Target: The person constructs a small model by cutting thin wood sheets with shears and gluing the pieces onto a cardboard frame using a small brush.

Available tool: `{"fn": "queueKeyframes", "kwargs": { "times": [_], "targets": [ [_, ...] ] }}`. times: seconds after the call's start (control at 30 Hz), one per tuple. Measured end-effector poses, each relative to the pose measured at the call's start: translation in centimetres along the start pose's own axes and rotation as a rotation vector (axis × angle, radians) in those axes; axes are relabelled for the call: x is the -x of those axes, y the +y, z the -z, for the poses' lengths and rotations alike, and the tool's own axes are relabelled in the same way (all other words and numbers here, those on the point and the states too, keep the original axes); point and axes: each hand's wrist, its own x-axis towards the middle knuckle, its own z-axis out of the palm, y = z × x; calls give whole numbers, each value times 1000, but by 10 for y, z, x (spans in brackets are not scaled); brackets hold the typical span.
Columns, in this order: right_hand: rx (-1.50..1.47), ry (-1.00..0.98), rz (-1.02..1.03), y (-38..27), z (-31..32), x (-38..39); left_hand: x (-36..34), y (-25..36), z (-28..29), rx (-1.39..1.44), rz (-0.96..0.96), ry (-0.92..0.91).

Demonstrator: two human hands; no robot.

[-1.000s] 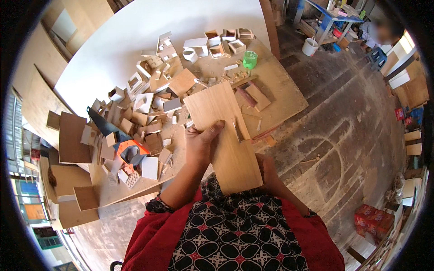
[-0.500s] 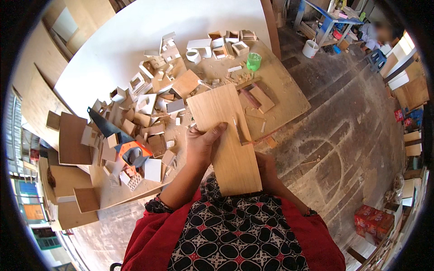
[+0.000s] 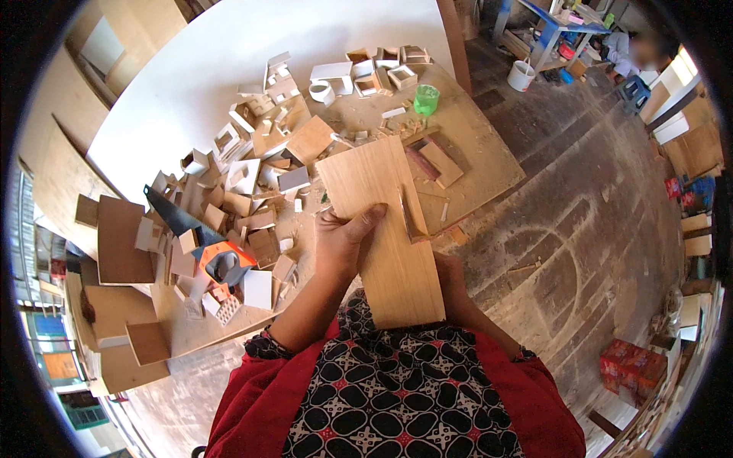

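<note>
My left hand (image 3: 341, 233) grips a long, light-brown wooden board (image 3: 403, 286), its thumb lying across the face. The board slants upright before my body, its lower end close to my patterned clothing. Along its right edge a thin brown curved strip (image 3: 412, 217) stands out; whether it is a wood shaving or part of a tool, I cannot make out. My right hand (image 3: 449, 273) is at the lower right edge, mostly behind the board, its fingers hidden.
Ahead stands a wooden worktable (image 3: 481, 164) littered with small wooden boxes and offcuts. A saw with an orange handle (image 3: 227, 263) lies among them on the left. A green cup (image 3: 426, 99) and a wooden frame piece (image 3: 439, 162) sit farther back. A person (image 3: 630, 57) is at the far right.
The curved strip at the board's right edge has shifted slightly and shows wider. My right hand has moved up a little behind the board. My left hand keeps its grip.
</note>
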Motion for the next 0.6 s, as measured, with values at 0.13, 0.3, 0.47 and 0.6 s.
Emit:
{"fn": "queueKeyframes", "kwargs": {
  "times": [0.13, 0.3, 0.47, 0.6],
  "targets": [
    [-41, 29, 63, -3, -3, -2, -2, -3, 5, -84, -25, -20],
    [-32, 5, 29, -19, -5, -4, 0, -4, 5, -76, -22, -6],
    [-625, 14, -232, -29, -7, -3, -1, -7, 12, -79, -29, -17],
    [-513, -6, -185, -12, -7, -6, -2, -3, 13, -161, -17, -18]
  ]
}}
